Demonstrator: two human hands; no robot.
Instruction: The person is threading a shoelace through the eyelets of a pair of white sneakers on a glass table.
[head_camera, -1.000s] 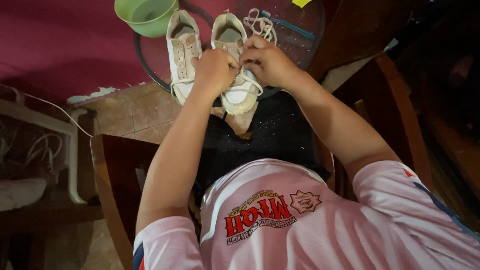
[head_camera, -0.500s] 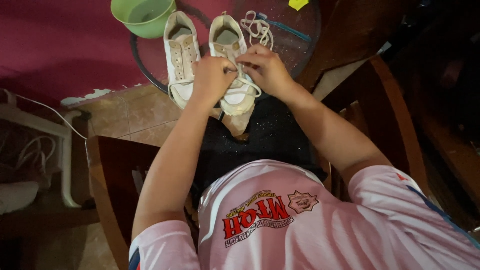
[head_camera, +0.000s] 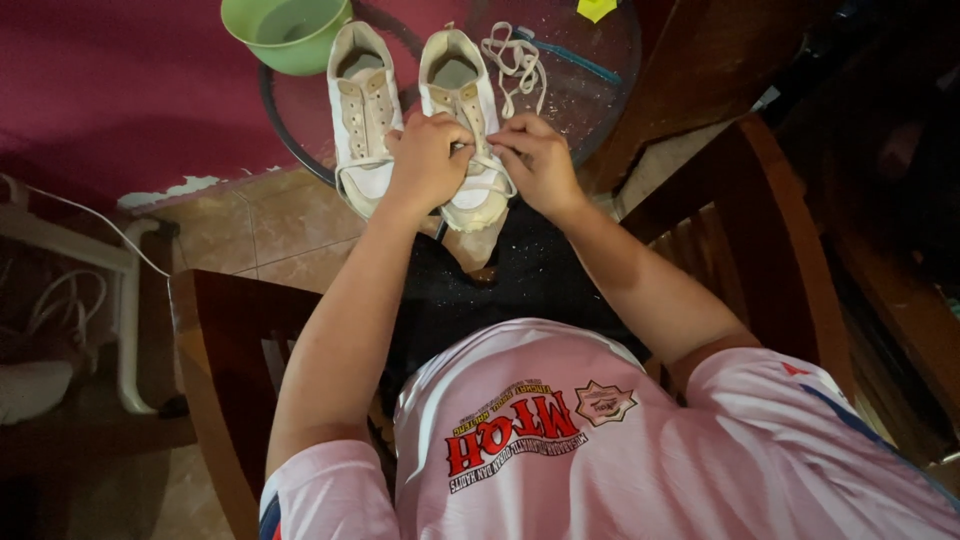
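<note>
Both hands (head_camera: 480, 160) on right shoe (head_camera: 465, 120), table edge (head_camera: 285, 140)

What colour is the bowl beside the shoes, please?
The bowl is light green, seen in the head view.

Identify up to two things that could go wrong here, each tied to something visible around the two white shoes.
1. The white lace-up shoe under the left hand and right hand overhangs the round glass table's rim; a tug might pull it off.
2. The green plastic bowl sits beside the other white shoe; a nudge could tip it.
</note>
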